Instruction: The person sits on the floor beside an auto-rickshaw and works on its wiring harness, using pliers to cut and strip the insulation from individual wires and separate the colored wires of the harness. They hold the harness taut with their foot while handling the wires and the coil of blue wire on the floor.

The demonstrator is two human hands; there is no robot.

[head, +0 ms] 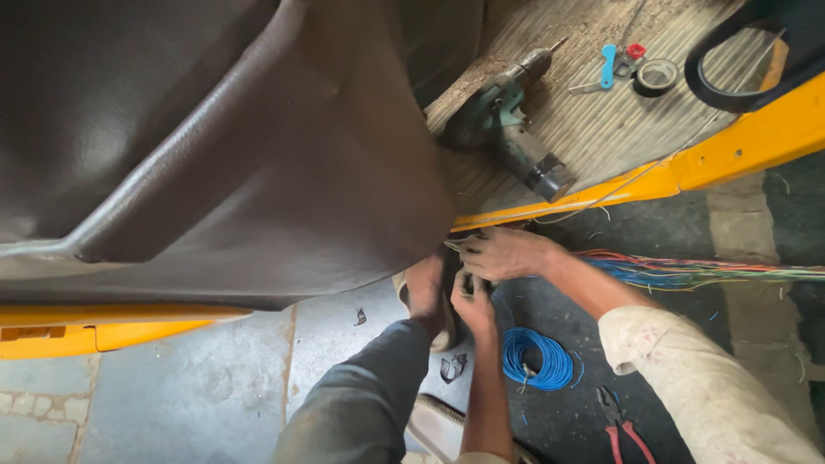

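Your right hand (503, 253) has its fingers closed around thin wires at the yellow sill (601, 185) of the vehicle, just under the edge of the brown seat cover (215, 155). Your left hand (473, 301) sits right below it, fingers curled in and pinching the same spot, though what exactly they hold is too small to tell. The wire bundle (687, 271), many colours together, runs from your right hand off to the right across the dark ground.

To do this well, I would keep the two hands close together as they are, so the short stretch between them stays taut and you can see which strand you have. Hold the loose bundle clear of your knee (378, 387), and avoid pulling sideways against the sill's edge, which could chafe the insulation.

Near your left wrist lies a blue wire coil (537, 359), and beyond it red-handled pliers (620, 425). Up on the ribbed floor mat (601, 120) rest a cordless drill (507, 120), blue-handled scissors (606, 69) and a roll of black tape (657, 76).
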